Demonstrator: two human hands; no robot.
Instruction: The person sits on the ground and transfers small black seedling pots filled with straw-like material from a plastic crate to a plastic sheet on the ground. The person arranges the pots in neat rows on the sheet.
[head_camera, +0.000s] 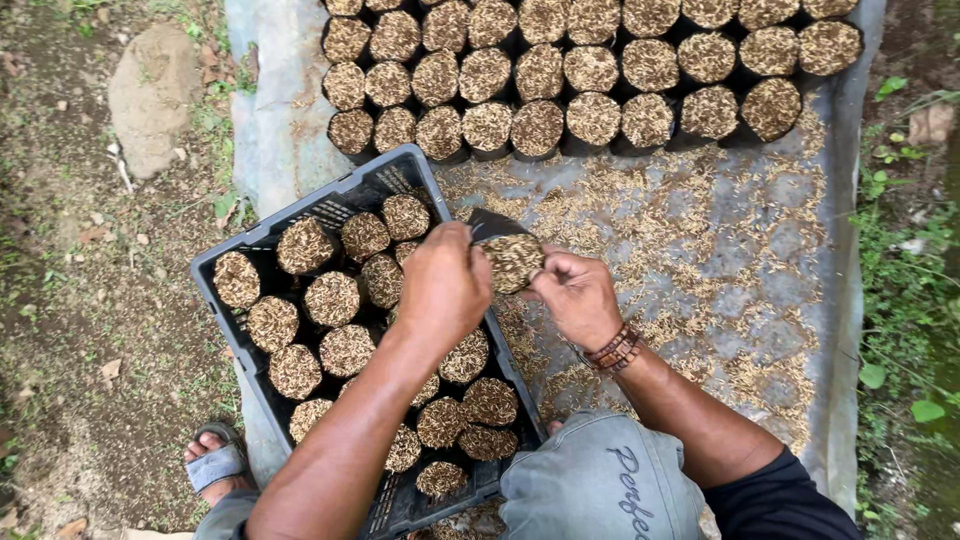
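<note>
Both my hands hold one small black planting bag filled with rice husk, lifted just above the right rim of a dark plastic crate. My left hand grips the bag's upper left side, fingers curled over its black edge. My right hand, with beaded bracelets at the wrist, holds the bag from the right and below. The crate holds several more husk-filled bags, standing upright.
Rows of several filled bags stand on a grey sheet strewn with loose husk. My knee in grey trousers is at the bottom, my sandalled foot left of the crate. Bare soil and a stone lie left.
</note>
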